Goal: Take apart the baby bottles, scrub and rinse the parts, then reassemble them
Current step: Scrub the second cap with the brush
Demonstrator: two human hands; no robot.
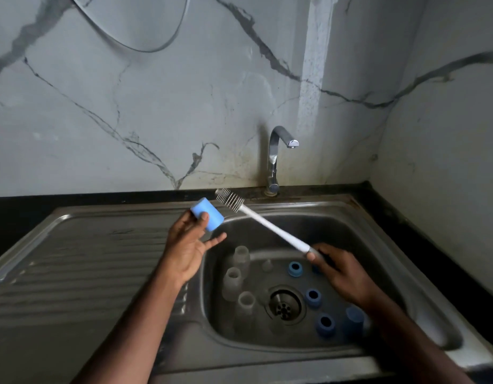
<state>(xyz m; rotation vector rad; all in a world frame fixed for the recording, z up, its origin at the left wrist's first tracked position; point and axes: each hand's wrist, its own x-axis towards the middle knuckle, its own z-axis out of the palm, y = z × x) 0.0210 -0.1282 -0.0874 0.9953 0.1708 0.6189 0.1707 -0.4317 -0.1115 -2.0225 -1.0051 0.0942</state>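
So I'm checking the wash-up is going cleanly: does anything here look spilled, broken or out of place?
Nothing looks spilled or broken. The bottle parts stand in the sink basin. The only mark is brownish staining on the wall around the base of the tap, which is not running.

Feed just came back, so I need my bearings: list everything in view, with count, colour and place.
Cap: one, light blue, held in left hand above the sink's left edge.
Brush: one, white handle, held by right hand, bristles beside the cap.
Bottles: three, clear, basin left of drain.
Teat: one, clear, basin back.
Rings: three in plain view, blue, basin right of drain.
Second cap: one, blue, basin right.
Sink: one, steel.
Tap: one, chrome, behind the basin, no water running.
Left hand: holds cap.
Right hand: grips brush.
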